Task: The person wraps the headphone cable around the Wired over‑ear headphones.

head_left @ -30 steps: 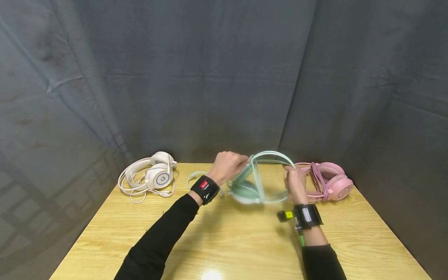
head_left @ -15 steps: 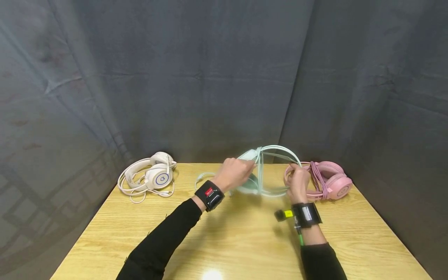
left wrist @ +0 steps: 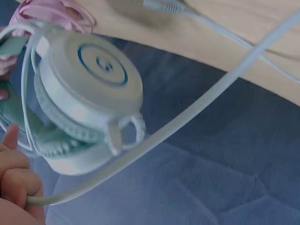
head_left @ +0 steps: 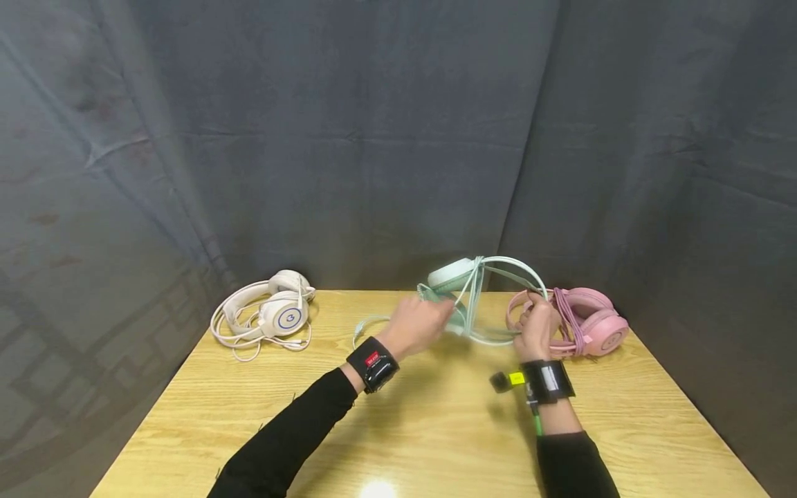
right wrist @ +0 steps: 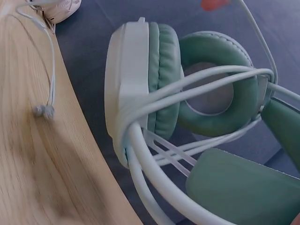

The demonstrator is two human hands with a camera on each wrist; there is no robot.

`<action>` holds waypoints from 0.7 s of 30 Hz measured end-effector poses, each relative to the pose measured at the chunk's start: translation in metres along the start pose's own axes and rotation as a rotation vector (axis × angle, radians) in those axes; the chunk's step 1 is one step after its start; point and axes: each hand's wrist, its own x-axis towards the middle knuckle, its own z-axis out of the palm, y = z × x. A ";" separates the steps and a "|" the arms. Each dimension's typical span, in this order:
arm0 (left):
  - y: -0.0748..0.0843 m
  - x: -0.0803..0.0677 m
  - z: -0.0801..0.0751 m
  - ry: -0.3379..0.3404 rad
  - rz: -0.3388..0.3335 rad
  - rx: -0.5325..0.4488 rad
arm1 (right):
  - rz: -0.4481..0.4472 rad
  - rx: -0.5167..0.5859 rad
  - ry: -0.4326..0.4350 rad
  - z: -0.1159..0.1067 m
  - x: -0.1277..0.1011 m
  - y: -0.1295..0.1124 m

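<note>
Dark grey curtain cloth (head_left: 349, 138) hung behind the pale, wood-grained bench (head_left: 436, 429). From my remote seat, the head view gave me both hands near its far edge: the left hand (head_left: 418, 324) curled closed, and the right hand (head_left: 537, 325) bent round the bowed end of a mint-and-white over-ear headset (head_left: 450, 274), held up off the wood. Left of them lay a white headset (head_left: 286, 315); just beyond the right hand lay a pink headset (head_left: 605, 332).

Left wrist view showed me that left fist gripping a smooth, pale cable (left wrist: 183, 117), which ran out past the near cup.

Right wrist view showed turns of cable wound where cups met headband, and small grey plug ends (right wrist: 44, 111) over the bench, touching or not I couldn't tell.

I judged the step to be working that winding: steady right hold, some slack in the left, one turn at a time, plug ends kept from snagging.
</note>
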 end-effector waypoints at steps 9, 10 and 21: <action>0.015 -0.007 0.013 -0.033 -0.022 -0.075 | -0.041 0.073 0.062 0.001 0.001 0.003; 0.017 -0.007 0.014 -0.026 -0.023 -0.084 | -0.040 0.080 0.062 0.002 0.000 0.004; 0.030 -0.019 0.038 -0.017 -0.018 -0.066 | 0.117 0.227 0.109 0.001 0.000 -0.003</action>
